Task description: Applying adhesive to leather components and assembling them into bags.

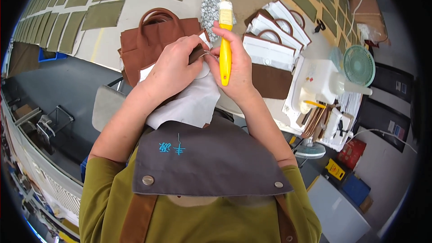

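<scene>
My left hand (173,69) is closed around a brown leather bag piece with a white lining (189,103) that drapes down toward my apron. My right hand (236,65) has its thumb and fingertips pinched together at the edge of this piece, close to the left fingertips. A brush with a yellow handle (225,58) stays tucked in the right hand, bristles pointing away from me. What exactly the right fingertips pinch is too small to tell. Just beyond the left hand, a brown handbag (132,45) with a looped handle lies on the table.
Brown panels with white backing and round handles (274,33) fan out at the right. Near them stand a white plastic container (315,78) and a green fan (359,65). A patterned cloth (210,11) lies ahead. Olive fabric pieces (103,15) cover the far left of the table.
</scene>
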Available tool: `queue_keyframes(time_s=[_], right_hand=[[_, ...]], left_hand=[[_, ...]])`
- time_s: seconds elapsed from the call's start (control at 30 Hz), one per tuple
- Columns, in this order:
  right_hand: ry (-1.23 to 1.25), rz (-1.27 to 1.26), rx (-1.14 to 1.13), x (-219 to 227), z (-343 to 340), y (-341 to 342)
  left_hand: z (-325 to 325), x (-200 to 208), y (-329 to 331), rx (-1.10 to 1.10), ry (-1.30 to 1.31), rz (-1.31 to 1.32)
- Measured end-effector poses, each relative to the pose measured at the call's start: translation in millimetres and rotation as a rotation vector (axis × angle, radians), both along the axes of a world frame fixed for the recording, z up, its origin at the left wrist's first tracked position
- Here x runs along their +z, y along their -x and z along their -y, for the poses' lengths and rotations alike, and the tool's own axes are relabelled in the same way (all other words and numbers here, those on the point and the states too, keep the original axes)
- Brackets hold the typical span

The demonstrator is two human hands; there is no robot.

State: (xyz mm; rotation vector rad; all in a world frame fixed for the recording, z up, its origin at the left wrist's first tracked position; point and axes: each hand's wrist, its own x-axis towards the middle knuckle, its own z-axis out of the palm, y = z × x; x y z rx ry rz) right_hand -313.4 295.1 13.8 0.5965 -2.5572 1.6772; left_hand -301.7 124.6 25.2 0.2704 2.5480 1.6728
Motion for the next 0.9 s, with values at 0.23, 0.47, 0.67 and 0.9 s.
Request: queue_keyframes(time_s=[0.23, 0.47, 0.67, 0.9], right_hand=[[0.015, 0.196, -0.133, -6, -28, -16], [0.005, 0.171, -0.148, -13, -38, -20], [0.287, 0.087, -0.27, -16, -47, -7], [0.277, 0.281, -0.119, 70, -71, -18]], left_hand=[[-17, -5, 14, -0.2, 0.128, 0.129], [-25, 1, 25, -0.274, 0.222, 0.159], [-21, -9, 37, -0.284, 0.21, 0.14], [-17, -10, 43, -0.319, 0.171, 0.301]])
